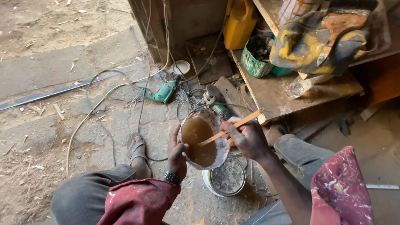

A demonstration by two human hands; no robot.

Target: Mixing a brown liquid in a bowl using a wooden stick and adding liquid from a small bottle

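So the left hand (177, 155) was cupped around the 9 o'clock side of a cut-off clear plastic container (203, 139), fingers wrapped on its rim, holding it up over the ground between the knees. It was full of a brown, muddy-looking liquid (196, 141). The right hand (246, 137) was closed around a thin wooden stick (231, 126), its low end dipped in the liquid and the other end pointing off toward 2 o'clock.

Looked to me like the stirring step, mid-mix. I'd say the next move called for keeping the container level and the stick low, since that thing was pretty full and would slop over the rim easily.

Right below, at 6 o'clock of the container, sat a round metal tin (225, 178) with grey dusty stuff in it. Up at 11 o'clock a green power drill (161, 92) lay on the floor among cables, well apart. A yellow jerrycan (239, 23) stood at 12 o'clock.
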